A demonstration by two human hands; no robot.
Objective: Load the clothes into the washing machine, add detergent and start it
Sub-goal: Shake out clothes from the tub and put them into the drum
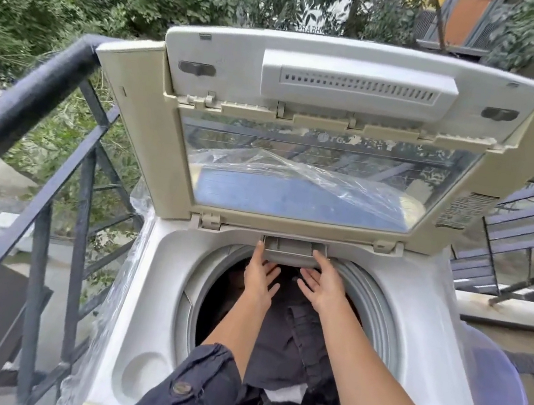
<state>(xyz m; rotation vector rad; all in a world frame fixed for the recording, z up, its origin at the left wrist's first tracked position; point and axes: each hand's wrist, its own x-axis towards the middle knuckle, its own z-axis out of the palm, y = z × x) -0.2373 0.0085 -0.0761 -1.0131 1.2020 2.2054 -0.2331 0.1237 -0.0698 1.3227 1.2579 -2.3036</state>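
A white top-loading washing machine point(156, 307) stands in front of me with its folding lid point(297, 172) raised upright. Dark clothes point(299, 346) fill the round drum. At the back rim of the drum sits a grey detergent drawer point(289, 249). My left hand point(260, 276) reaches to the drawer's left corner, thumb on its edge, fingers spread beneath it. My right hand point(324, 282) rests at the drawer's right side, fingers apart and pointing under it. Neither hand holds anything loose.
A dark metal railing point(30, 104) runs along the left of the machine. A clear plastic sheet point(122, 278) drapes the machine's sides. A purple round object point(495, 382) sits at the right. Metal stairs point(533, 221) and trees lie beyond.
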